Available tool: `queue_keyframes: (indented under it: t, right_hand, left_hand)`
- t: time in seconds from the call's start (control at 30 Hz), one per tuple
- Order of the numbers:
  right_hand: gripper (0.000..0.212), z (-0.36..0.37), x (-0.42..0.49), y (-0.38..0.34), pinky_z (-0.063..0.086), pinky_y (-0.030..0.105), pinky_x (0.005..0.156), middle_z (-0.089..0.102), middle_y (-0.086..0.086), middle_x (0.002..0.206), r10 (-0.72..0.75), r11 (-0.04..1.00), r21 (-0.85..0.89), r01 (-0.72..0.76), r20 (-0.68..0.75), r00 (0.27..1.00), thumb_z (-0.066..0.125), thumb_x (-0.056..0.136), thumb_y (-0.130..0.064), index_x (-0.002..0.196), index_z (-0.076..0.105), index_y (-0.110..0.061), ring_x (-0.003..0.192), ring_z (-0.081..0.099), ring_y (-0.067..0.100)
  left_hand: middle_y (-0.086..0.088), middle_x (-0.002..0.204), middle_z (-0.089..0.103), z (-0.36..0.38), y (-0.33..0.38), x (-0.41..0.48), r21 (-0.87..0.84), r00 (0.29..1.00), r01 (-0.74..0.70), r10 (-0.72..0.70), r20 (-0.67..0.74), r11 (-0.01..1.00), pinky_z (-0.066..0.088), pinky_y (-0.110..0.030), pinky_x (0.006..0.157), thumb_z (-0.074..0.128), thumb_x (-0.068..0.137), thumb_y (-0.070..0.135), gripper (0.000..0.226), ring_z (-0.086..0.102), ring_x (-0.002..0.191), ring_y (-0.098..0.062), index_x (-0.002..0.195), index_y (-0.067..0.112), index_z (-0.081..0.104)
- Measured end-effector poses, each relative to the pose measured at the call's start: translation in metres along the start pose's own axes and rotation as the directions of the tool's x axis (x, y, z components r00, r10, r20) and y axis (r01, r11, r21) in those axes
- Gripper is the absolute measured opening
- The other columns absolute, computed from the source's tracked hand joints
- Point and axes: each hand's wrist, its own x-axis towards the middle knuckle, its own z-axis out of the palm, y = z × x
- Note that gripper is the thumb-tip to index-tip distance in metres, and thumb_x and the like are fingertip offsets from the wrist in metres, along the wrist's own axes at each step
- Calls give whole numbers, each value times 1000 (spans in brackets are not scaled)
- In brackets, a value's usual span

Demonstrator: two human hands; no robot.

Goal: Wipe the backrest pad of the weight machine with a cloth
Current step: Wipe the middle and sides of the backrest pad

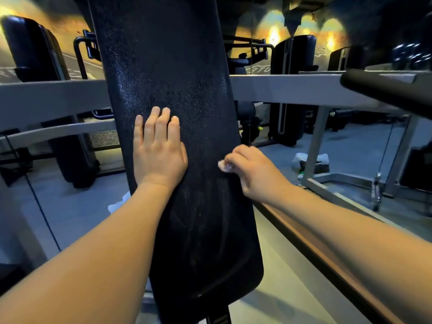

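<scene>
The small, crumpled whitish cloth [225,165] is looking soft and light, likely to bunch and slip from a loose pinch, so it is best gripped as a wad and pressed flat; the right hand [253,174] is curling its fingers round it, only a corner showing, against the right edge of the tall, black, grain-textured vinyl backrest pad [168,66]; that pad is standing in the middle of the scene, leaning slightly, and is probably firm, cushioned and fixed to its machine, needing bracing rather than lifting; the left hand [159,150] is lying flat on its left half, fingers straight and close together, holding nothing; the pad's far, upper part is glinting with fine specks, while its near, lower part is showing faint dull streaks; pale grey metal frame bars [292,86] are crossing behind it.
</scene>
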Motion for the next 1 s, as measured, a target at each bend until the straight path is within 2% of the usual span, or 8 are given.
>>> queue_keyframes:
  t: [0.1,0.27,0.4,0.57,0.63,0.77,0.87,1.0]
  right_hand:
    - [18,-17,12,11,48,44,75,53,5,108,-65,997,-40,67,58,996,60,94,-1,108,60,-13,85,48,27]
    - [11,-39,91,31,51,47,86,51,9,110,312,948,156,-278,-284,907,59,103,-19,111,62,-13,96,58,31]
    - [14,-21,84,24,50,48,86,57,13,112,373,926,163,-340,-263,890,57,100,-8,112,64,-8,98,59,34]
    - [15,-2,21,12,46,37,83,54,8,107,256,953,201,-227,-129,958,57,94,3,104,61,-7,95,55,27]
    - [14,-5,11,12,43,30,87,53,5,108,355,902,301,-310,-107,929,55,97,1,105,60,-9,99,53,20]
    - [7,-9,41,33,50,37,89,61,5,108,724,591,571,-570,-64,687,53,104,-24,108,57,-20,99,59,20]
    - [22,-4,51,27,51,33,84,66,-5,108,738,418,706,-572,104,667,54,106,-35,124,61,-25,92,61,11]
    - [17,4,42,26,48,30,78,64,-5,96,734,431,706,-562,88,673,52,106,-24,118,65,-24,84,57,9]
  left_hand:
    - [-16,148,46,0,1,0,13,1000,6,-6,-6,1000,15,-54,122,52,92,20,47,33,144,-35,136,4,52]
    - [-17,147,48,-1,1,1,13,1000,-3,3,-10,1000,17,-55,122,53,90,20,48,35,143,-36,136,4,52]
    - [-16,147,48,-2,1,3,10,1000,-7,8,-4,1000,17,-55,122,52,91,20,47,35,143,-36,135,4,52]
    - [-16,148,47,-2,1,1,20,1000,2,-2,16,1000,15,-53,123,50,92,21,47,33,144,-35,136,4,50]
    - [-16,148,47,-2,1,1,15,1000,1,-1,14,1000,14,-53,123,51,92,20,47,33,144,-35,136,4,50]
    - [-17,147,48,-2,1,1,20,1000,-6,6,1,1000,15,-54,122,51,91,21,47,34,144,-36,135,3,51]
    - [-16,147,48,-3,2,1,21,1000,-10,10,2,1000,14,-53,123,50,91,21,48,34,144,-36,135,3,51]
    - [-16,147,47,-3,3,1,33,1000,-3,2,5,999,13,-53,123,48,92,21,47,33,144,-36,135,3,51]
